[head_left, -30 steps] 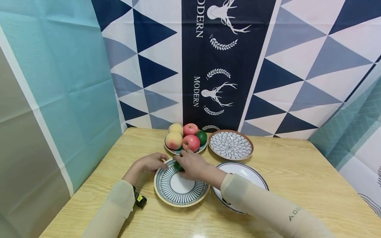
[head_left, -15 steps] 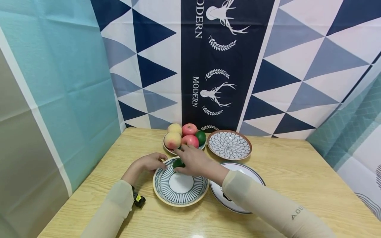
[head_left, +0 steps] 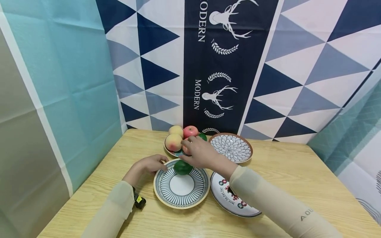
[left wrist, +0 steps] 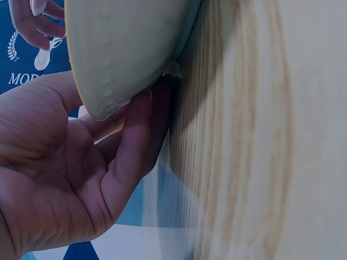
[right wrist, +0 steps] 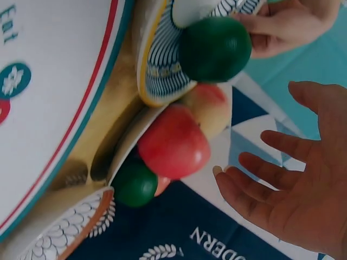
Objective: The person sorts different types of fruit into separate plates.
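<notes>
A striped plate (head_left: 182,188) with a yellow rim lies in front of me, and a dark green rounded fruit (head_left: 183,168) sits at its far side. My left hand (head_left: 153,163) grips that plate's left edge; in the left wrist view its curled fingers (left wrist: 135,130) reach under the rim. Above the far rim, my right hand (head_left: 202,153) hangs with loose, spread fingers and nothing held. It partly covers a red apple (right wrist: 173,142) on the fruit plate (head_left: 178,153) behind. Peaches (head_left: 173,142), another apple (head_left: 190,131) and a second green fruit (right wrist: 134,187) also lie there.
A brown-rimmed plate with a petal pattern (head_left: 230,147) stands at the back right. Under my right forearm lies a white printed plate (head_left: 223,196), partly hidden. A black device (head_left: 140,202) shows at my left wrist. A patterned cloth (head_left: 160,76) hangs behind the table (head_left: 282,175).
My right hand has let go of the green fruit, leaving it on the striped plate, and moved up and right toward the fruit plate. The left hand stays at the rim.
</notes>
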Available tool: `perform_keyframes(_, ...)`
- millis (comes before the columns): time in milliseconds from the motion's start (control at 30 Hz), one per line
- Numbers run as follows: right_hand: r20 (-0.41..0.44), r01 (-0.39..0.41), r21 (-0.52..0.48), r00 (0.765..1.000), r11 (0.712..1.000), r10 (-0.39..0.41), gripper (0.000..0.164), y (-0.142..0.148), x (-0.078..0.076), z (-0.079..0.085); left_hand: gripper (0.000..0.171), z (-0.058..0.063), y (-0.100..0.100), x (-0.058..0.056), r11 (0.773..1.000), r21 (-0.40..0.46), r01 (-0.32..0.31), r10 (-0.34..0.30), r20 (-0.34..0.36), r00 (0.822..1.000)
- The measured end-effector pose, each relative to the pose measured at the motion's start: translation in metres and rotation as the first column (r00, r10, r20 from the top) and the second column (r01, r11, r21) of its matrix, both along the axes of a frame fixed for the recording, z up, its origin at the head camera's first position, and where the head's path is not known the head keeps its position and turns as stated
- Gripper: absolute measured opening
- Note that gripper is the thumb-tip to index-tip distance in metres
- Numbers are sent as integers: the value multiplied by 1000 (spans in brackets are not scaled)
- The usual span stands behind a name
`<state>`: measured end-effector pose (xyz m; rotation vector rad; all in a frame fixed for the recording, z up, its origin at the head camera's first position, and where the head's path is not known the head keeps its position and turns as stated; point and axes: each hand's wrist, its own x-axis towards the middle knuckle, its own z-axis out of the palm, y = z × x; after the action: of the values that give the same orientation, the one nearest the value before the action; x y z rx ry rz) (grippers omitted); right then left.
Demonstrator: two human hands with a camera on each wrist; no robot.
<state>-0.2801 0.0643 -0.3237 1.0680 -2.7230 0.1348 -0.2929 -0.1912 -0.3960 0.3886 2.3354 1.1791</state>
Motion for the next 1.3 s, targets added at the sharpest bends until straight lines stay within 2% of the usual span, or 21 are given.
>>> perform_keyframes(167, -44, -11, -36, 999, 999, 9, 40, 7, -9, 5, 20, 2, -1, 1, 1000, -5, -6, 6, -8, 1000)
perform_keyframes(267, -62, 7, -48, 998, 999, -10, 37, 10, -11, 6, 20, 2, -2, 0, 1000, -5, -5, 5, -6, 1000)
perform_keyframes(500, -12, 98, -38, 995, 995, -98, 59, 15, -19, 13, 21, 5, -2, -1, 1000, 5, -3, 3, -3, 1000)
perform_keyframes(800, 2, 140, -26, 990, 990, -140, 66, 22, -30, 21, 21, 5, -4, -1, 1000, 7, -25, 25, 12, 1000)
perform_keyframes(1000, -13, 175, -10, 985, 985, -175, 62, 30, -43, 20, 20, 3, -2, 0, 999, 18, -31, 31, 14, 999)
perform_keyframes(1300, 61, 231, -12, 971, 973, -230, 60, 44, -63, 10, 19, -1, 0, 1, 999, 26, -25, 24, 39, 999)
